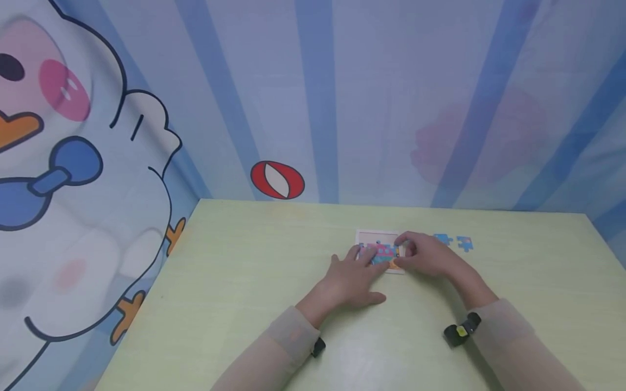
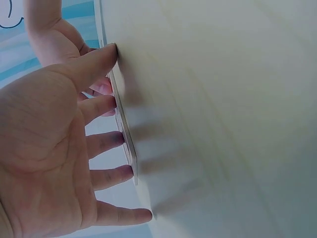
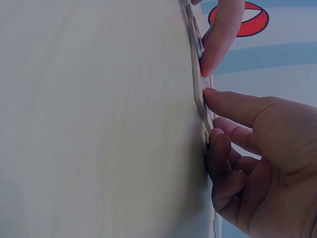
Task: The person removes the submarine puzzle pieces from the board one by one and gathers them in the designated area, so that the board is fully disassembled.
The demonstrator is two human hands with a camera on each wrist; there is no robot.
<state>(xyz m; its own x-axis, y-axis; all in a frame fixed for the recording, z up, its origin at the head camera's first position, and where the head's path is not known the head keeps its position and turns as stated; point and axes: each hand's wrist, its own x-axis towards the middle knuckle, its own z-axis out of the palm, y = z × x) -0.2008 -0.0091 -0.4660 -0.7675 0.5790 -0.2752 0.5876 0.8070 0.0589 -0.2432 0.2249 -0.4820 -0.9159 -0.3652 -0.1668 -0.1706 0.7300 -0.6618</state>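
A small jigsaw puzzle (image 1: 383,253) in pink, blue and orange lies in a thin, pale-rimmed puzzle tray (image 1: 376,232). My left hand (image 1: 351,279) spreads over its left and front side, fingers straight. In the left wrist view, several fingertips (image 2: 124,171) press on the tray, while the thumb and little finger reach the table. From the right, my right hand (image 1: 427,254) pinches a puzzle piece (image 1: 398,251) at the tray's right side, index finger behind and thumb in front. Its other fingers (image 3: 220,153) curl beside the tray's edge. The hands partly cover the puzzle.
Two loose blue puzzle pieces, a nearer one (image 1: 443,239) and an outer one (image 1: 465,243), lie right of the tray. The pale yellow table (image 1: 235,260) ends at a striped blue cloth backdrop (image 1: 362,108). A large cartoon bird is printed at the left.
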